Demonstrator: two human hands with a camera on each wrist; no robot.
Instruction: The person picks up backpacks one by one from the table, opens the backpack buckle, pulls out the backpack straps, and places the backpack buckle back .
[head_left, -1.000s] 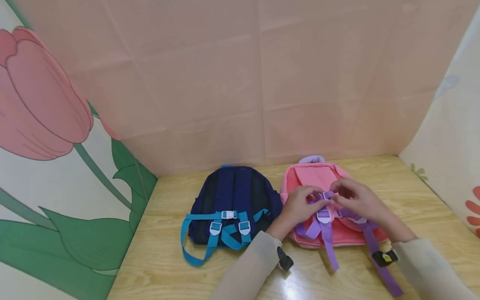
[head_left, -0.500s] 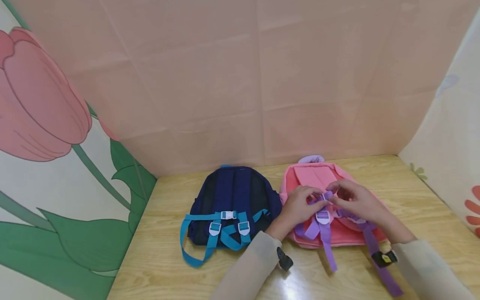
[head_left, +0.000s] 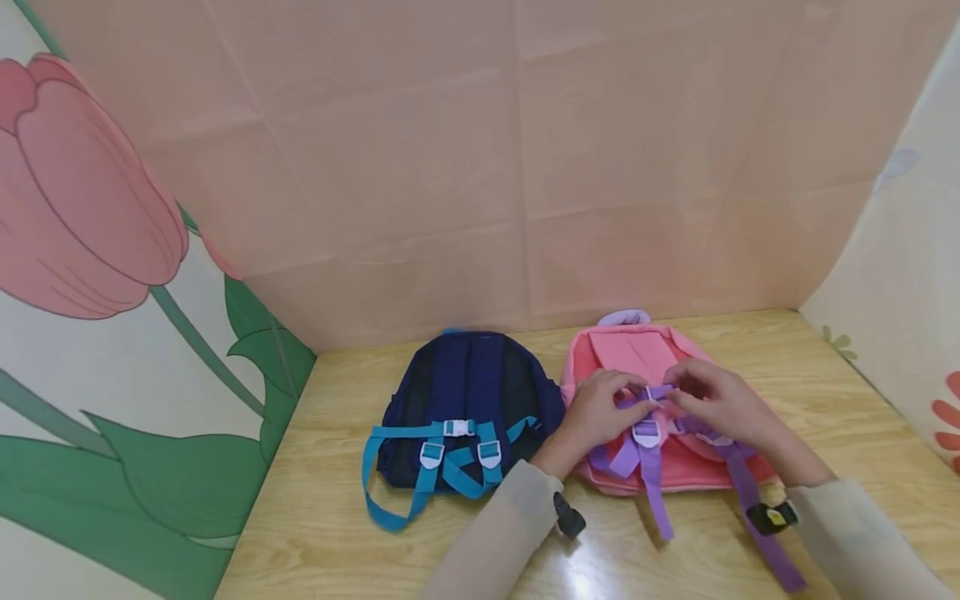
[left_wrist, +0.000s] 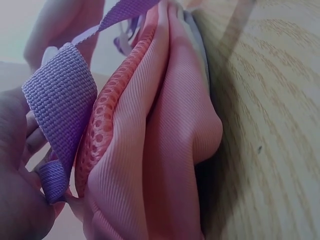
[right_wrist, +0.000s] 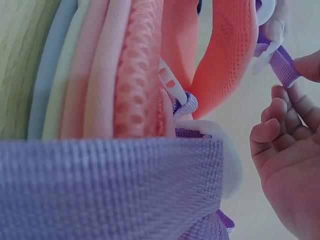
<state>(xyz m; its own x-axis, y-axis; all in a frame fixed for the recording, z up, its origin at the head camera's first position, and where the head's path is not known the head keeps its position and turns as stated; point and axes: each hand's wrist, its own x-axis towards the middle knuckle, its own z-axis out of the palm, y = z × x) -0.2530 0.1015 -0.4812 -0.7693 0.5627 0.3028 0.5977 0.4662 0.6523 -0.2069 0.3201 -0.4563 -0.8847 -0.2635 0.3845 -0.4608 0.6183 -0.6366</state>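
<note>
A pink backpack (head_left: pixel 626 346) lies on the table, strap side up. Over its middle my left hand (head_left: pixel 596 408) pinches a small white chest-strap buckle (right_wrist: pixel 267 56), blurred in the right wrist view, with purple webbing through it. Between thumb and fingertips my right hand (head_left: pixel 716 404) pinches the purple strap end (right_wrist: pixel 286 72) beside that buckle. A wide purple strap (left_wrist: pixel 60 95) loops in front of the left hand in the left wrist view. Below the hands, a white slider (head_left: pixel 647 433) sits on a shoulder strap whose purple tail hangs onto the table.
A navy backpack (head_left: pixel 468 367) with blue straps lies directly left of the pink one. Its white clip (head_left: pixel 459 428) joins a blue strap across it. Another purple tail (head_left: pixel 776 554) trails toward the table's front, under the right wrist. A beige backdrop (head_left: pixel 420 167) stands behind.
My right fingertips have shifted slightly right since half a second ago, and the purple strap end between the hands looks straighter. The left hand and the backpacks stay in place.
</note>
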